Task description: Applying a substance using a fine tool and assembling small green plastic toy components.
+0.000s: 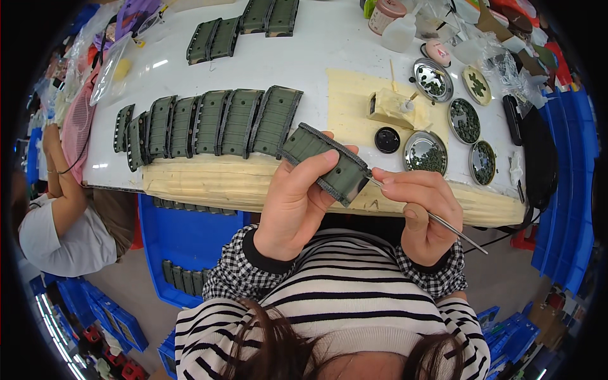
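Note:
My left hand [288, 202] grips a dark green curved plastic part [329, 166] with dark ribbed edges and small holes, tilted above the table's front edge. In my right hand [424, 209] is a slim metal tool that looks like tweezers [453, 229]. Its tip meets the right end of the green part, where my fingers partly hide it. Similar green parts [231, 123] stand in a row left of my hands, and more [215, 39] lie farther back. Several metal dishes [425, 152] to the right hold tiny green pieces.
A yellow-wrapped block [389, 109] and a round black cap [387, 140] sit on yellow paper. Padding [209, 183] lines the front edge. Bottles [400, 33] and plastic bags crowd the back right. A blue bin [183, 234] stands below; another person [63, 221] sits at left.

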Available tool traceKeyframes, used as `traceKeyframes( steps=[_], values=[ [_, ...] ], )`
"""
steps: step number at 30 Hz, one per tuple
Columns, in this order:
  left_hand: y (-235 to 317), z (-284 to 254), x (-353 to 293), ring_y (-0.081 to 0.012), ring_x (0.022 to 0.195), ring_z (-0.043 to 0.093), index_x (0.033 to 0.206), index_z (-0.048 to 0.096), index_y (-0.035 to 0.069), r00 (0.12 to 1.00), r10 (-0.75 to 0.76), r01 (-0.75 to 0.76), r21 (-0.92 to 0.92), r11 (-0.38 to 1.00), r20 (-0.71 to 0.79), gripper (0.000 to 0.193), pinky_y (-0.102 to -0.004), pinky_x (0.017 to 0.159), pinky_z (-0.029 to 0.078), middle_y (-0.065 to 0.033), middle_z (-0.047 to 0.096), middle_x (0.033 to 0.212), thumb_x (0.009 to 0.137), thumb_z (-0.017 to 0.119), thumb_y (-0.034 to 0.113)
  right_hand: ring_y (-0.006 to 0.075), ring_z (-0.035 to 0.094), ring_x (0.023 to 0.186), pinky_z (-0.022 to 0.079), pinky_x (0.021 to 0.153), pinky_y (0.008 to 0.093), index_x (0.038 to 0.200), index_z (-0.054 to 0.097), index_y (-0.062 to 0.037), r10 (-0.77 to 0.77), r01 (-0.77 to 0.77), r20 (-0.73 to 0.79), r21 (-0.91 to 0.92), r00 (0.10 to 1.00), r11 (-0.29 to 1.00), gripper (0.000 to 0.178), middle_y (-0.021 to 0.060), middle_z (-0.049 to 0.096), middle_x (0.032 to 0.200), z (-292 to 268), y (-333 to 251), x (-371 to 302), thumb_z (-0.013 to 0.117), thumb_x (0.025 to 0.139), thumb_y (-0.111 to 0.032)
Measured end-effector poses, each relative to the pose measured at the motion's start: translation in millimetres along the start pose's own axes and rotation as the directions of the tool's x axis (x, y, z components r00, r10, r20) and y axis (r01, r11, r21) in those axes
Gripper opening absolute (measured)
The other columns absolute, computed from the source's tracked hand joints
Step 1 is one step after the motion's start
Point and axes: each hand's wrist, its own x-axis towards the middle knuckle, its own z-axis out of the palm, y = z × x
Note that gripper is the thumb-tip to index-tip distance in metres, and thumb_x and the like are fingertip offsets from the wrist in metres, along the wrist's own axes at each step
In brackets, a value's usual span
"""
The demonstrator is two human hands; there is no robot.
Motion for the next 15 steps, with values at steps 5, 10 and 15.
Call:
traceKeyframes(
  steps=[5,10,15],
  values=[
    [-1.7,-1.2,0.5,-0.0203,0.109,0.062,0.123,0.051,0.004,1.0,0.002,-0.002,0.001,1.0,0.013,0.032,-0.0351,0.092,0.053,-0.0151,0.063,0.115,0.092,0.058,0.009,0.0253,0.068,0.092,0.055,0.078,0.0305,0.105,0.067,0.0022,-0.005,0.006,0.031,-0.048,1.0,0.999,0.019,0.0162,0.068,0.106,-0.7,0.1,-0.4,0.065,0.086,0.0],
    [-1.8,2.7,0.2,-0.0174,0.096,0.065,0.112,0.053,0.002,1.0,0.001,-0.001,-0.031,1.0,0.01,0.022,-0.032,0.079,0.058,-0.0138,0.064,0.111,0.092,0.06,0.01,0.0259,0.068,0.09,0.055,0.078,0.0317,0.106,0.067,0.001,-0.005,0.011,0.062,-0.087,0.998,0.996,0.022,0.0164,0.067,0.11,-2.3,-1.7,-3.0,0.065,0.084,0.002],
    [-1.2,4.6,-1.4,-0.0196,0.1,0.065,0.118,0.05,0.004,0.999,-0.021,0.023,-0.07,0.997,0.027,0.027,-0.034,0.082,0.057,-0.0152,0.062,0.115,0.093,0.06,0.01,0.0287,0.067,0.099,0.056,0.083,0.0339,0.11,0.065,0.0011,-0.08,0.089,0.083,-0.106,0.993,0.99,0.028,0.0184,0.064,0.115,-5.2,-2.9,-6.1,0.067,0.082,0.002]
  ],
)
